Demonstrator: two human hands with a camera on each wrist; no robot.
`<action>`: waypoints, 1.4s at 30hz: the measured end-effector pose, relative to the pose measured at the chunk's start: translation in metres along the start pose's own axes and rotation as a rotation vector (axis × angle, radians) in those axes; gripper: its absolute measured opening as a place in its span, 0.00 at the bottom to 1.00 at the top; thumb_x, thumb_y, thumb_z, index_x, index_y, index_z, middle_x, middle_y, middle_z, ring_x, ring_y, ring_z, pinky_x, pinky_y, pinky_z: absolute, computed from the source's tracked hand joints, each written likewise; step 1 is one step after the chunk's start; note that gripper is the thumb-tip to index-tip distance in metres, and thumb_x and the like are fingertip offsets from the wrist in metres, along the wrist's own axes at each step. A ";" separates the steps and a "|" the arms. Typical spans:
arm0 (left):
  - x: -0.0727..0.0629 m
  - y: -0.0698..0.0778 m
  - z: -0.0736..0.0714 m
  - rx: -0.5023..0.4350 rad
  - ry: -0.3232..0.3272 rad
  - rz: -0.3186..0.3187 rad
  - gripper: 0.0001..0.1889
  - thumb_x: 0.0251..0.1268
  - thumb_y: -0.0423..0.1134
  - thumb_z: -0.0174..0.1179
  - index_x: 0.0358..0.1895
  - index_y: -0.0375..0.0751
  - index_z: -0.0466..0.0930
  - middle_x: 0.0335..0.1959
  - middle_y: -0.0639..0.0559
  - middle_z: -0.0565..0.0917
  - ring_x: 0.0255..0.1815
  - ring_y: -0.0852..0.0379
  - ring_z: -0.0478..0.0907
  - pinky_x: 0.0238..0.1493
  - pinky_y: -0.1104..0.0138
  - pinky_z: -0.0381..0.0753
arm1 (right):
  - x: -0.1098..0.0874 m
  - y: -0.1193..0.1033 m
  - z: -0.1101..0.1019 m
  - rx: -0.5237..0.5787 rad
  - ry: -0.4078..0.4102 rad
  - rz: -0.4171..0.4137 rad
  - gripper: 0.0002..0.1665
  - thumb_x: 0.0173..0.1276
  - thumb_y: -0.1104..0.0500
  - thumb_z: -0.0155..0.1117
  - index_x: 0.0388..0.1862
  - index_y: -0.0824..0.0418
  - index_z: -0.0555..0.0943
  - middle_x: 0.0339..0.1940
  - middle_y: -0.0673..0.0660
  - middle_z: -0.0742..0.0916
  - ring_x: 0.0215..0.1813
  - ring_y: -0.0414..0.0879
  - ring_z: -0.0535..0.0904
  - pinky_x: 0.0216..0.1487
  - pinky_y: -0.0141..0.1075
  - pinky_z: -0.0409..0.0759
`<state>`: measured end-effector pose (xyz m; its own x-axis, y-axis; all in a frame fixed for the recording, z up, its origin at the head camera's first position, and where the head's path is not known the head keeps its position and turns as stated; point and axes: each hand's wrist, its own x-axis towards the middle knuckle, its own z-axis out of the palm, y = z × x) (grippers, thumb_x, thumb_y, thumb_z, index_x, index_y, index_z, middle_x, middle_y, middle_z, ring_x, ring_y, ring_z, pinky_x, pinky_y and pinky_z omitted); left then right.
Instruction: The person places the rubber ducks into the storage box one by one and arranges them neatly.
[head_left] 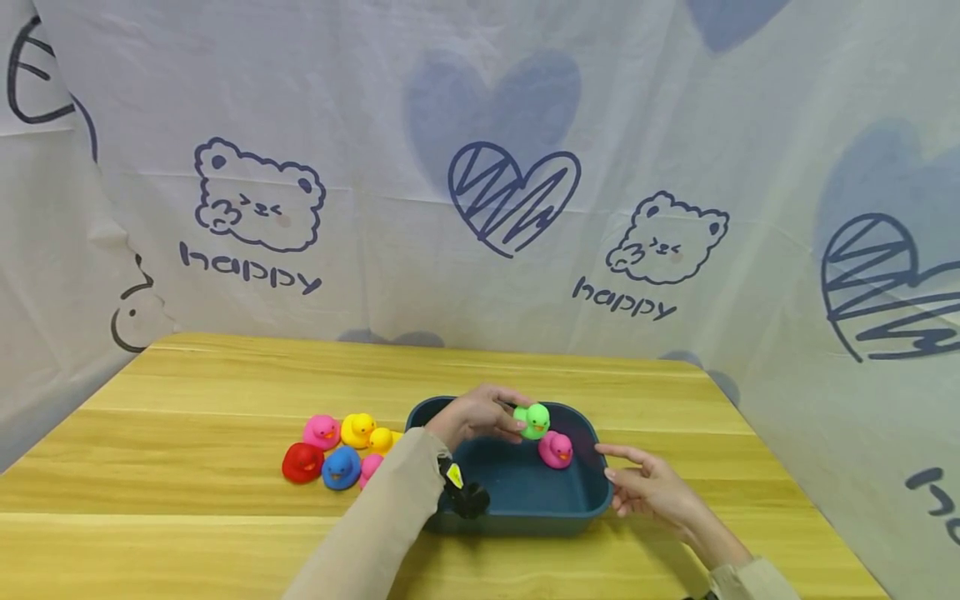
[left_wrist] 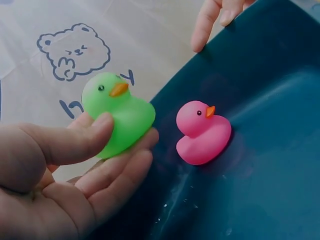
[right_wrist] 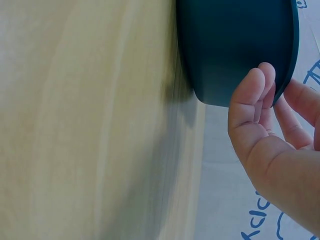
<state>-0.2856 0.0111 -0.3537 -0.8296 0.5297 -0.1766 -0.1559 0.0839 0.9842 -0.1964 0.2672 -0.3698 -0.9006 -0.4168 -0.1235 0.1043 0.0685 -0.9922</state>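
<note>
A green rubber duck (head_left: 534,422) is pinched between the thumb and fingers of my left hand (head_left: 480,414), over the dark teal basin (head_left: 517,523). In the left wrist view the thumb lies across the side of the green duck (left_wrist: 120,117), with fingers beneath it. Inside the basin, just beyond that hand, a pink rubber duck (head_left: 556,450) sits upright. My right hand (head_left: 654,489) is at the basin's right end, its fingertips touching the rim. From the right wrist view, the loosely bent fingers (right_wrist: 245,100) are beside the basin's outer wall.
Left of the basin, rubber ducks are grouped on the wooden table (head_left: 187,475): red (head_left: 303,463), blue (head_left: 341,468), pink (head_left: 322,432) and yellow (head_left: 357,430) ones. My left forearm partly covers another pink duck (head_left: 369,469). A printed cloth (head_left: 390,275) hangs behind the table.
</note>
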 end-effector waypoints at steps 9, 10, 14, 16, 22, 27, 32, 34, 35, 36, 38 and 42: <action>0.001 -0.004 -0.002 0.061 -0.012 -0.045 0.18 0.59 0.23 0.52 0.53 0.30 0.73 0.35 0.43 0.79 0.28 0.53 0.78 0.37 0.59 0.79 | 0.001 0.002 -0.001 0.019 -0.031 -0.022 0.32 0.67 0.63 0.52 0.64 0.74 0.54 0.21 0.53 0.80 0.23 0.39 0.76 0.27 0.29 0.77; 0.001 -0.004 -0.002 0.064 -0.013 -0.056 0.17 0.59 0.24 0.52 0.53 0.31 0.73 0.34 0.43 0.80 0.29 0.52 0.78 0.37 0.60 0.79 | 0.001 0.002 -0.001 0.019 -0.032 -0.026 0.32 0.67 0.63 0.52 0.64 0.74 0.54 0.21 0.53 0.80 0.23 0.39 0.76 0.27 0.29 0.77; 0.002 -0.005 -0.003 0.061 -0.020 -0.100 0.17 0.61 0.24 0.50 0.54 0.32 0.73 0.34 0.43 0.80 0.31 0.50 0.79 0.36 0.60 0.79 | 0.001 0.002 -0.001 0.018 -0.030 -0.033 0.31 0.67 0.63 0.52 0.64 0.73 0.56 0.21 0.53 0.80 0.23 0.39 0.76 0.27 0.29 0.77; 0.001 -0.005 -0.003 0.062 -0.023 -0.114 0.18 0.61 0.24 0.50 0.55 0.33 0.73 0.35 0.43 0.80 0.32 0.50 0.79 0.36 0.60 0.79 | 0.001 0.002 -0.001 0.016 -0.027 -0.032 0.31 0.67 0.63 0.52 0.64 0.73 0.56 0.21 0.54 0.80 0.23 0.40 0.76 0.26 0.29 0.77; 0.001 -0.006 -0.004 0.045 -0.038 -0.157 0.19 0.60 0.23 0.48 0.55 0.34 0.73 0.34 0.42 0.80 0.33 0.49 0.79 0.37 0.59 0.79 | 0.000 0.001 0.000 -0.013 0.000 -0.019 0.31 0.67 0.63 0.53 0.64 0.74 0.55 0.20 0.55 0.78 0.23 0.40 0.75 0.26 0.29 0.77; 0.001 -0.007 -0.004 0.026 -0.073 -0.202 0.20 0.60 0.21 0.47 0.55 0.34 0.73 0.31 0.43 0.79 0.37 0.47 0.79 0.39 0.56 0.78 | -0.001 0.001 0.001 -0.006 -0.004 -0.021 0.29 0.67 0.63 0.52 0.64 0.71 0.59 0.20 0.55 0.78 0.23 0.40 0.76 0.26 0.29 0.77; 0.001 -0.008 -0.004 0.038 -0.102 -0.231 0.21 0.59 0.20 0.46 0.56 0.34 0.71 0.32 0.43 0.79 0.39 0.46 0.78 0.39 0.56 0.78 | -0.001 0.002 0.000 0.009 -0.021 -0.030 0.27 0.67 0.64 0.51 0.63 0.69 0.61 0.21 0.54 0.79 0.23 0.40 0.76 0.26 0.29 0.77; 0.001 -0.008 -0.004 0.053 -0.108 -0.235 0.22 0.59 0.19 0.46 0.57 0.34 0.71 0.34 0.43 0.79 0.40 0.46 0.78 0.39 0.57 0.78 | -0.001 0.002 0.000 0.009 -0.020 -0.031 0.27 0.67 0.64 0.51 0.64 0.69 0.61 0.21 0.54 0.79 0.23 0.40 0.76 0.26 0.29 0.77; 0.002 -0.008 -0.004 0.058 -0.109 -0.239 0.22 0.59 0.19 0.46 0.57 0.34 0.70 0.35 0.43 0.79 0.40 0.46 0.78 0.39 0.57 0.78 | -0.001 0.003 0.000 0.008 -0.019 -0.031 0.27 0.67 0.64 0.51 0.64 0.69 0.60 0.21 0.54 0.79 0.23 0.40 0.76 0.26 0.29 0.77; 0.002 -0.008 -0.004 0.064 -0.109 -0.242 0.22 0.59 0.19 0.46 0.57 0.34 0.70 0.35 0.43 0.79 0.41 0.46 0.78 0.39 0.57 0.78 | -0.001 0.003 0.000 0.008 -0.019 -0.031 0.27 0.67 0.64 0.51 0.64 0.69 0.60 0.21 0.54 0.78 0.23 0.40 0.76 0.26 0.29 0.77; 0.002 -0.009 -0.004 0.075 -0.108 -0.248 0.22 0.59 0.20 0.47 0.57 0.34 0.70 0.35 0.43 0.78 0.41 0.47 0.77 0.39 0.57 0.78 | -0.001 0.003 0.000 0.005 -0.018 -0.031 0.27 0.67 0.64 0.51 0.64 0.70 0.60 0.21 0.54 0.78 0.23 0.40 0.76 0.26 0.29 0.77; 0.002 -0.009 -0.004 0.100 -0.106 -0.262 0.21 0.59 0.20 0.47 0.57 0.34 0.71 0.33 0.44 0.77 0.39 0.49 0.77 0.39 0.57 0.78 | -0.001 0.002 0.000 0.000 -0.013 -0.024 0.29 0.67 0.63 0.52 0.64 0.71 0.58 0.21 0.55 0.78 0.23 0.40 0.76 0.26 0.29 0.77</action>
<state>-0.2881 0.0076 -0.3631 -0.7066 0.5639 -0.4275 -0.2993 0.3093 0.9026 -0.1954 0.2672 -0.3718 -0.8973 -0.4299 -0.1003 0.0830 0.0589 -0.9948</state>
